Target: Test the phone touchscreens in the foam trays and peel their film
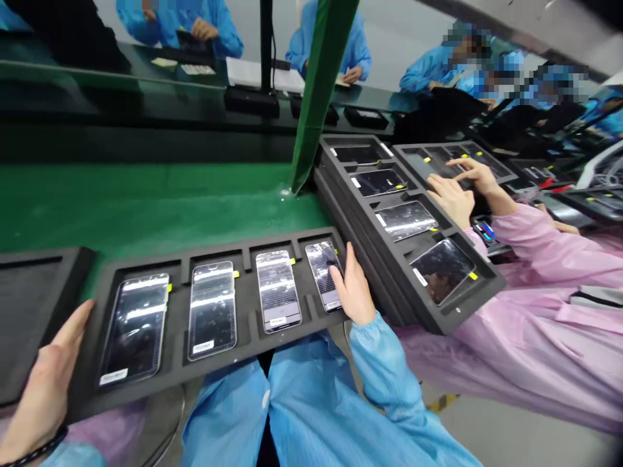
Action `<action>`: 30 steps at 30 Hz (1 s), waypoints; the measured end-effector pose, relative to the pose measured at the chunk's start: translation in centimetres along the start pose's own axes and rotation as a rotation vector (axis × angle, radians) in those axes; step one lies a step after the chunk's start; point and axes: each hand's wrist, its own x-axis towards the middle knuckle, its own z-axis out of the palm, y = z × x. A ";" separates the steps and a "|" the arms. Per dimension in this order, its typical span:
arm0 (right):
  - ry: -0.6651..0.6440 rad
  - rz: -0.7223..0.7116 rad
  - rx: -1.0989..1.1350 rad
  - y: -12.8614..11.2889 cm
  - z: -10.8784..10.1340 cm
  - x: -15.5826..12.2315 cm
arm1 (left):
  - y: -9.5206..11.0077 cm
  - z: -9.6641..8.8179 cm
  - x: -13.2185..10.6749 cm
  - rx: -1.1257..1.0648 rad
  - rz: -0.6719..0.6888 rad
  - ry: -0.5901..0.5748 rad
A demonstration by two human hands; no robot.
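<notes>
My left hand [46, 383] grips the left end of a dark foam tray [178, 340], with the thumb over its edge. My right hand [353, 288] holds the tray's right end, its fingers beside the fourth of four glossy smartphones. These smartphones [136, 327] [212, 311] [278, 290] [324, 275] lie screen up in separate recesses, with yellow tabs and white labels. The hand on the right end hides part of the nearest phone's lower edge.
A stack of foam trays [467, 311] holding phones stands to the right, beside a co-worker's pink-sleeved hands [460, 191]. A dark foam tray [29, 318] lies at left on the green conveyor belt [146, 201]. A green post [318, 91] rises ahead, with blue-gowned workers beyond.
</notes>
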 end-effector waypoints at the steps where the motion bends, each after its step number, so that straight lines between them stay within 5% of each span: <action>1: 0.024 -0.054 -0.016 -0.2 -0.5 -0.3 | 1.0 0.0 -0.3 -0.156 -0.107 -0.029; 3: 0.056 -0.194 -0.040 -1.1 -1.0 -0.4 | 2.9 0.0 -0.5 -0.166 -0.110 -0.009; 6: -0.002 -0.377 -0.049 -4.0 -0.1 0.7 | 5.5 0.4 0.0 0.105 0.169 0.069; 9: -0.174 -0.559 -0.074 -8.0 2.4 2.4 | 7.6 1.4 1.1 0.179 0.291 0.047; 13: -0.363 -0.759 -0.158 -12.5 6.0 3.9 | 9.3 2.6 1.9 0.194 0.290 0.043; 22: -0.409 -0.935 -0.239 -16.8 10.5 6.0 | 7.3 2.1 -1.3 0.192 0.091 0.091; 30: -0.428 -0.981 -0.257 -17.8 11.7 6.2 | 6.3 2.2 -2.7 0.128 0.074 0.253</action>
